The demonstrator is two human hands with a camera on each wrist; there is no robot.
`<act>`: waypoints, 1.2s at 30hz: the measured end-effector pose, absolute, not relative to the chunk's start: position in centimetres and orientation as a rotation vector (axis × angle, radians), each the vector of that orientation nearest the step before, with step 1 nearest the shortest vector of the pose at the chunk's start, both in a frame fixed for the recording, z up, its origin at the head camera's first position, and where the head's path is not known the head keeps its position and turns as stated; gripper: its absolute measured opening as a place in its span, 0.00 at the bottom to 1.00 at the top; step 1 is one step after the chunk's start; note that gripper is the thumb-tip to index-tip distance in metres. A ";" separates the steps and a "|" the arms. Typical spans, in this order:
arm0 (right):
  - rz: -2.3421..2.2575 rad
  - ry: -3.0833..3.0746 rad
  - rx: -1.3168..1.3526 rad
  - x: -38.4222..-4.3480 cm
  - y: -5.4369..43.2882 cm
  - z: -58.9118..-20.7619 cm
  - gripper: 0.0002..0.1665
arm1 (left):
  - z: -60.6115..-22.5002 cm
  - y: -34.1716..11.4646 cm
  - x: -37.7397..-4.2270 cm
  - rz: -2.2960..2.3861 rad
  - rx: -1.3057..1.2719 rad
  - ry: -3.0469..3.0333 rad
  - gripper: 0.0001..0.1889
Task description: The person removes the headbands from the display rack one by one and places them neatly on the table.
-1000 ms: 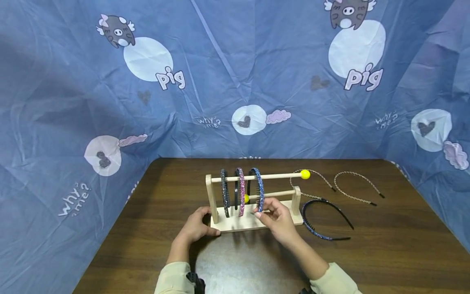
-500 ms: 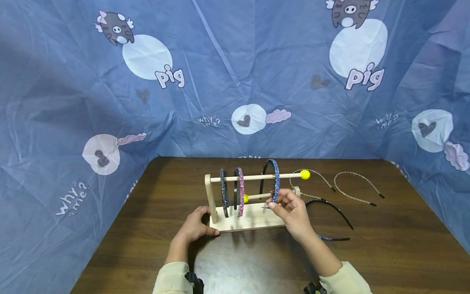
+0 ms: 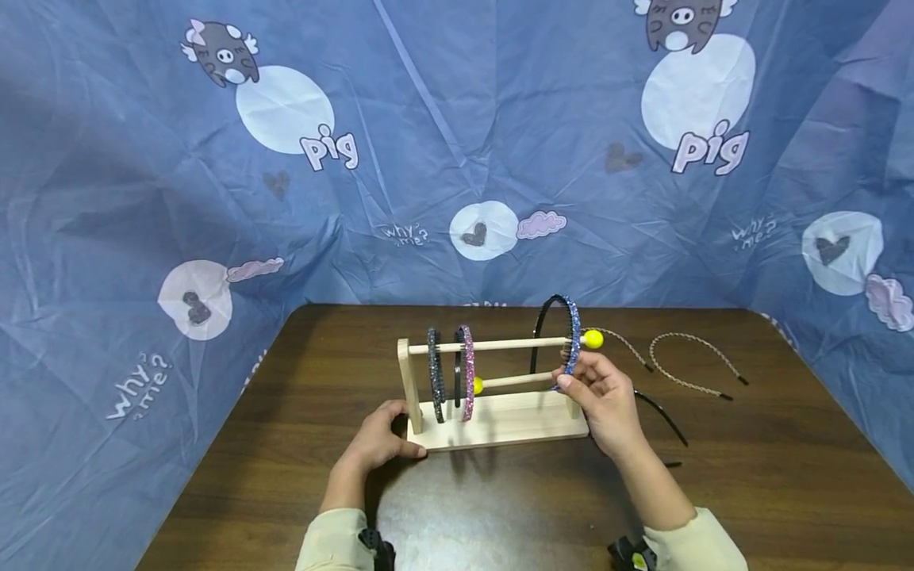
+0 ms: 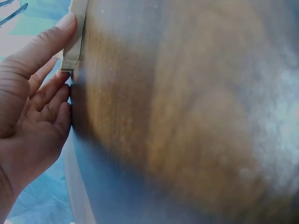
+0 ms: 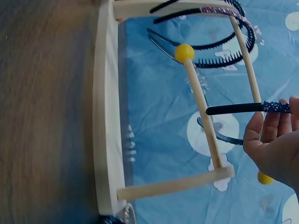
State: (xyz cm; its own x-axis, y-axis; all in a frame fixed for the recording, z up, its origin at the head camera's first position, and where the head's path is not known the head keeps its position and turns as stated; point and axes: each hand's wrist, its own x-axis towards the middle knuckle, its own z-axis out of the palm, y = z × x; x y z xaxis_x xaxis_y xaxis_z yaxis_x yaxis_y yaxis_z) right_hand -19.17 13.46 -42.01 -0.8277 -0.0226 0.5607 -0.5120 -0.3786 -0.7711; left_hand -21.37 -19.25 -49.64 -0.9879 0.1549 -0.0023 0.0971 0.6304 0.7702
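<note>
A wooden headband stand (image 3: 500, 416) sits on the table. My left hand (image 3: 382, 438) grips the left end of its base, the thumb on the front corner. With my right hand (image 3: 607, 404) I pinch a blue glittery headband (image 3: 574, 333) low on its front side. That headband arches over the upper rod, close to the yellow ball (image 3: 593, 339) at its tip. In the right wrist view, the headband's black end (image 5: 233, 108) sticks out past my fingers. A dark glittery headband (image 3: 435, 373) and a pink glittery headband (image 3: 469, 381) hang farther left on the rod.
Behind my right hand lies another headband (image 3: 660, 414) on the table, partly hidden. Two thin braided headbands (image 3: 689, 335) lie at the back right. The stand's lower rod (image 3: 517, 381) ends in a yellow ball (image 3: 478, 385). A blue printed cloth (image 3: 400, 190) hangs behind the table.
My right hand has slid the blue headband rightward along the upper rod, from beside the pink one to near the yellow ball, raising it slightly. My left hand stays on the base.
</note>
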 end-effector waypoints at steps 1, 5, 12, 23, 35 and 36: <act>2.276 -1.525 0.716 -19.1 13.7 -41.9 0.14 | -49.6 -19.3 -21.3 1.303 0.214 2.775 0.26; 2.292 -1.490 0.715 -19.1 14.6 -41.6 0.14 | -49.6 -19.3 -21.3 1.298 0.213 2.771 0.26; 2.250 -1.476 0.699 -19.0 15.8 -41.4 0.17 | -49.6 -19.2 -21.2 1.299 0.209 2.762 0.26; 2.245 -1.424 0.704 -19.3 17.7 -40.8 0.16 | -49.5 -19.1 -21.3 1.335 0.221 2.761 0.26; 2.256 -1.363 0.678 -18.7 19.7 -40.9 0.18 | -49.5 -19.1 -21.3 1.337 0.225 2.762 0.26; 2.259 -1.357 0.682 -18.7 19.8 -40.9 0.18 | -49.5 -19.2 -21.3 1.338 0.223 2.762 0.26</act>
State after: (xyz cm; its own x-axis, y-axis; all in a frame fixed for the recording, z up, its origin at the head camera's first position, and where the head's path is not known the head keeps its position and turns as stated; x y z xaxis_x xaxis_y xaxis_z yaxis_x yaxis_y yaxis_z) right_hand -18.67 19.85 -40.92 -0.7933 0.0987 0.6008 -0.5768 -0.4377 -0.6897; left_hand -21.28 -19.16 -49.52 -0.9875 0.1578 0.0049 0.1017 0.6120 0.7843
